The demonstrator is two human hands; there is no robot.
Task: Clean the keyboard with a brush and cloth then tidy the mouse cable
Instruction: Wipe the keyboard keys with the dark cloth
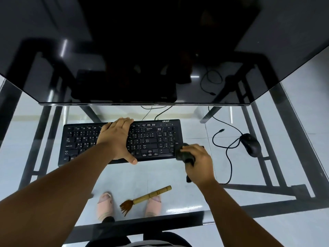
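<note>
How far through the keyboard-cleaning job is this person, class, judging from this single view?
Brushing looks finished or paused: the wooden brush lies put down on the glass desk. In hand is wiping: the left hand steadies the black keyboard while the right hand holds a dark cloth at its right end. Left to do: the mouse cable lies loose and untidied.
</note>
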